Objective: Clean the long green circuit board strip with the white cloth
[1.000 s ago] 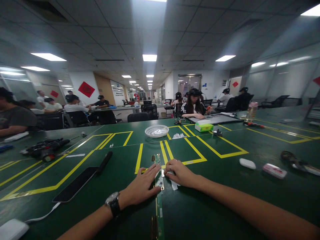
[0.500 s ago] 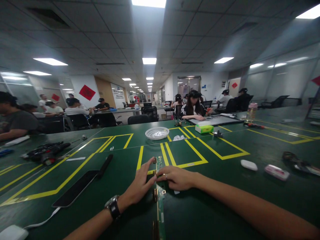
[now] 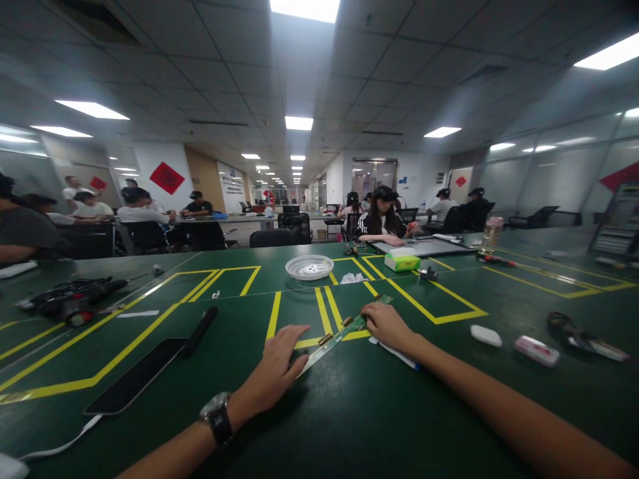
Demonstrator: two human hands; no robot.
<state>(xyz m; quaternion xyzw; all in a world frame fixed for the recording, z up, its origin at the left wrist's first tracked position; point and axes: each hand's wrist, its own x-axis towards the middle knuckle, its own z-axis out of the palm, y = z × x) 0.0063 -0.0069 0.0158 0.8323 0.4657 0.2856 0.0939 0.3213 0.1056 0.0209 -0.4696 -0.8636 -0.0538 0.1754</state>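
Observation:
A long, narrow green circuit board (image 3: 353,326) with copper-coloured parts along its edge lies slantwise over the table in front of me. My right hand (image 3: 388,327) grips its far end, fingers bent round it. Beside the board's near end is my left hand (image 3: 279,362), fingers and thumb spread apart; whether the thumb touches the board I cannot tell. A white strip with a blue end (image 3: 397,352) lies partly beneath my right wrist.
A white plastic basket (image 3: 309,267) stands ahead on the green table. A black phone (image 3: 137,376) with a white cable lies left, a power tool (image 3: 74,299) beyond it. To the right are a white case (image 3: 486,335) and a pink-and-white box (image 3: 536,350). A person (image 3: 382,216) sits opposite.
The board has swung from pointing straight ahead to a slant, its far end now to the right. My right hand has moved right and forward with it; the left hand's fingers stay spread.

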